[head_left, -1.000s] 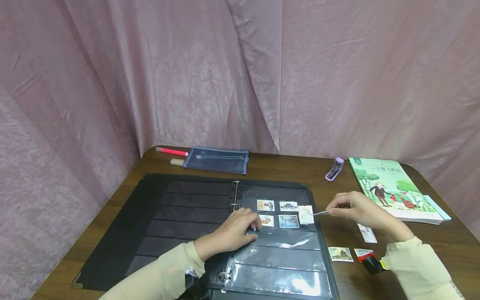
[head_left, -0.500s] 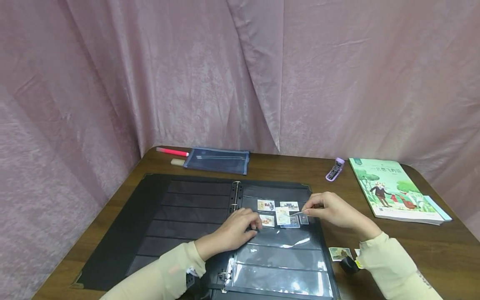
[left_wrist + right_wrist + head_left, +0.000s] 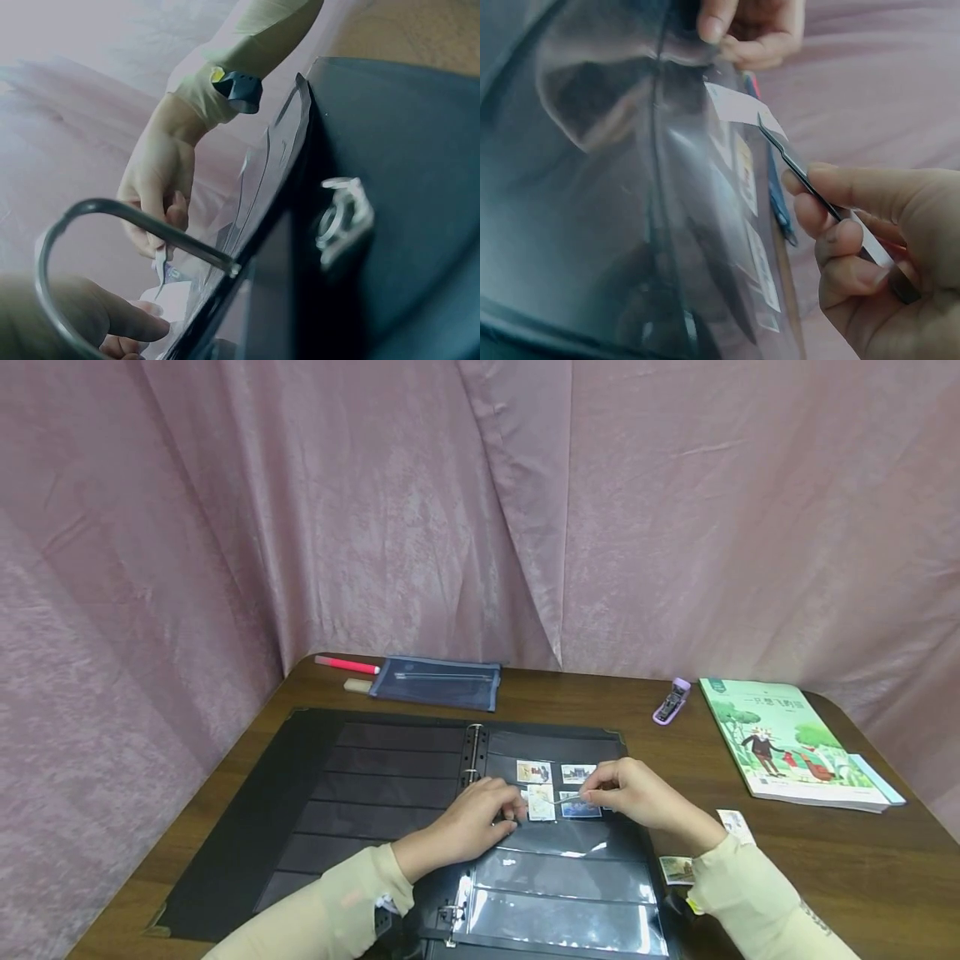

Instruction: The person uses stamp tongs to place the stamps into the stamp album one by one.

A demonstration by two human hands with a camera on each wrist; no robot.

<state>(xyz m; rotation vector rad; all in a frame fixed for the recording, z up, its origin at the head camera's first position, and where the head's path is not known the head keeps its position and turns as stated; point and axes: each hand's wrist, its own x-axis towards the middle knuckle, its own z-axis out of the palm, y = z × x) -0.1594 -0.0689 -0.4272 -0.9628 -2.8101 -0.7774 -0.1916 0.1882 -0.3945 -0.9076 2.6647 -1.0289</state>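
A black ring-binder stamp album (image 3: 232,810) lies unfolded, its right page made of clear pocket strips (image 3: 558,868). My right hand (image 3: 633,789) pinches metal tweezers (image 3: 799,172), whose tips hold a white stamp (image 3: 739,107). Overhead, that stamp overlaps the second pocket row, just right of my left fingers. My left hand (image 3: 472,822) reaches across the rings, curled fingers and thumb at the clear pocket (image 3: 724,56) beside the stamp's edge. Stamps in the page include a pictured stamp (image 3: 533,772), a stamp with buildings (image 3: 579,773) and a blue stamp (image 3: 580,807).
On the table right of the album lie a loose stamp (image 3: 677,870) and a white one (image 3: 735,825), partly behind my right sleeve. Farther back are a green book (image 3: 787,735), a purple clip-like item (image 3: 671,702), a blue zip pouch (image 3: 435,685) and a red pen (image 3: 347,665).
My right hand has carried the stamp in the tweezers leftward, from the page's right edge across the blue stamp to my left fingers. My left hand has stayed in place.
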